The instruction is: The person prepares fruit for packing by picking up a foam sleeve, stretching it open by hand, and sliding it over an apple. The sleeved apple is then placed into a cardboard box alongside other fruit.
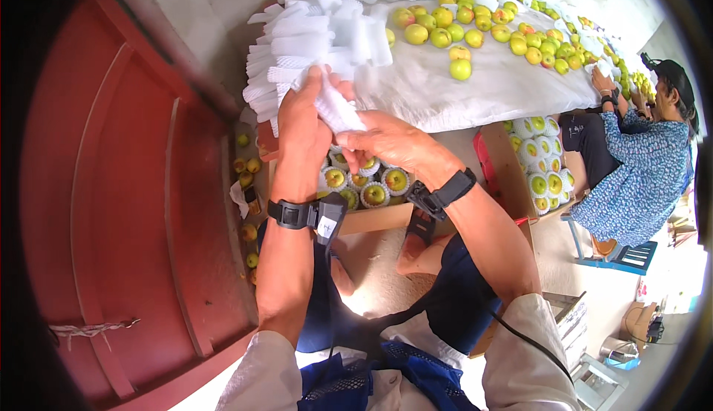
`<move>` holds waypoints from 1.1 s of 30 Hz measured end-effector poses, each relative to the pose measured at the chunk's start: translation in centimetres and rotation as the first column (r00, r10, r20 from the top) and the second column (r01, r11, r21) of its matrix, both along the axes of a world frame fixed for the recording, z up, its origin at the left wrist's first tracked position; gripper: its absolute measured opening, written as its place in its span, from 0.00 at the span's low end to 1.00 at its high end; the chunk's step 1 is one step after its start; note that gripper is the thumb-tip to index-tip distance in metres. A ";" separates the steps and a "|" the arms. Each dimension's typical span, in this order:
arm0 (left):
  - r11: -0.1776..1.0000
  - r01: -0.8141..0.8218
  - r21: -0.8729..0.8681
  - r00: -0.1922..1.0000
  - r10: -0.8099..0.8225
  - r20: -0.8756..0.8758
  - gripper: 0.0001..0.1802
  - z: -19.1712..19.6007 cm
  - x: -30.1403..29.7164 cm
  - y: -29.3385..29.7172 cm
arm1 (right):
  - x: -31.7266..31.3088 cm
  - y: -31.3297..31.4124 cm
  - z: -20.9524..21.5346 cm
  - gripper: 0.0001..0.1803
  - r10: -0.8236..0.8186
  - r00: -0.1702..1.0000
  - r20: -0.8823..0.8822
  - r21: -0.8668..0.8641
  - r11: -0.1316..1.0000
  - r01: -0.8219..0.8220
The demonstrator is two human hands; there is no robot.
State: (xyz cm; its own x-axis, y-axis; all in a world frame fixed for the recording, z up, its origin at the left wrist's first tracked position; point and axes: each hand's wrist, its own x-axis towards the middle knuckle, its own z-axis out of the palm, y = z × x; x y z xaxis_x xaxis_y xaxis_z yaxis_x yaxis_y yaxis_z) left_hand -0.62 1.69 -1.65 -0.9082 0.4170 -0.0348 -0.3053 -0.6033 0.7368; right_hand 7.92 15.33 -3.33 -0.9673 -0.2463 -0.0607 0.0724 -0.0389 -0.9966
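Between my two hands is a white foam net sleeve [338, 108]. My left hand [303, 118] is closed round its upper left part, thumb up. The fingers of my right hand [386, 140] pinch the lower right end. Whether any fruit sits inside the sleeve is hidden. Just beyond my left hand lies a thick stack of flat white foam sleeves [301, 43]. Below my hands stands a cardboard box [375, 220] with rows of yellow-green apples [373, 194], each in a white foam net.
Loose apples [460, 69] and more foam sleeves spread over a white-covered table [445, 103]. At right, a seated person [631, 166] works beside another box of netted apples [541, 184]. A red door [141, 210] stands at left, with apples on the floor beside it.
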 end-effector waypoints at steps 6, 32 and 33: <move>0.998 0.056 -0.012 0.995 -0.056 -0.087 0.13 0.5 0.0 -0.3 | 0.5 -0.3 0.2 0.16 -0.005 1.000 0.016 -0.071 0.997 0.006; 0.989 -0.037 0.143 0.999 0.039 -0.014 0.13 -0.3 -2.8 -1.9 | 0.9 6.6 3.3 0.23 -0.208 0.974 -0.085 0.114 0.970 0.217; 0.984 -0.058 0.171 0.997 0.050 0.051 0.16 -0.2 -2.9 -2.1 | 0.9 6.9 3.2 0.23 -0.256 0.965 -0.062 0.113 0.959 0.262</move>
